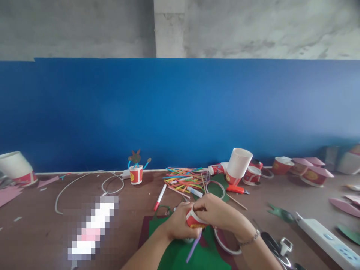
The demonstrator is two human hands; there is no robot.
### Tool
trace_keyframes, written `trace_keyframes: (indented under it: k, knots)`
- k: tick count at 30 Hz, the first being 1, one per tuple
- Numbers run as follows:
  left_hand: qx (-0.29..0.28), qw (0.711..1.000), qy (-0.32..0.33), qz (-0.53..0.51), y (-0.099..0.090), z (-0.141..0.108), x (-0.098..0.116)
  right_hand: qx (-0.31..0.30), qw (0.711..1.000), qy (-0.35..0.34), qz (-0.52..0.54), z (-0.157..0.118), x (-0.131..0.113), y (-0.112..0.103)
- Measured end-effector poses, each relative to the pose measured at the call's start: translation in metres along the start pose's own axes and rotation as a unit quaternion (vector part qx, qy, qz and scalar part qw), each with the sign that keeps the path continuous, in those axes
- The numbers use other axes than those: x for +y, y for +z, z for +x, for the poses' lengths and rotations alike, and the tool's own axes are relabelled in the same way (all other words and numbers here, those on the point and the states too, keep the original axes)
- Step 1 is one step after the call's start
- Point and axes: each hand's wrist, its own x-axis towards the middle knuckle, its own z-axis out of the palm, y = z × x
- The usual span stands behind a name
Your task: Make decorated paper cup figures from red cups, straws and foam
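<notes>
A small red and white paper cup point(194, 220) is tilted in my left hand point(177, 222), whose fingers wrap round its side. My right hand point(212, 210) is bent over the mouth of the cup, with curled fingers reaching inside; their tips are hidden. A purple strip point(194, 245), like a straw or pipe cleaner, sticks out below the cup. Green sheets point(180, 260) lie on the table under both hands.
Beyond my hands lies a pile of coloured sticks point(184, 178), with a red-capped marker point(160, 197) to its left. Stacked paper cups point(239, 165) and an orange cutter point(235, 189) stand right of it. A decorated cup point(136, 175), scissors point(270, 243) and a power strip point(329, 240) are around.
</notes>
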Motion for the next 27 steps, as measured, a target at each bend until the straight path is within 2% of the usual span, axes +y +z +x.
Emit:
trace_keyframes:
  k: [6,11,13,20,27]
  knots:
    - [0.027,0.999,0.014,0.031,0.000,0.000,0.001,0.074,0.994,0.056,-0.054,-0.003,-0.010,-0.002]
    - [0.038,0.998,0.027,0.043,0.001,-0.001,0.000,0.059,0.997,-0.026,-0.052,0.001,-0.003,0.004]
    - [0.044,0.997,0.029,0.051,0.002,0.000,-0.001,0.059,0.996,-0.039,-0.045,0.002,0.000,0.006]
    - [0.057,0.994,0.041,0.082,0.002,0.001,-0.005,0.022,0.997,-0.020,0.073,0.006,0.007,0.011]
    - [0.091,0.984,0.026,0.154,0.004,0.001,-0.006,-0.017,0.991,-0.011,0.134,0.006,0.006,0.012]
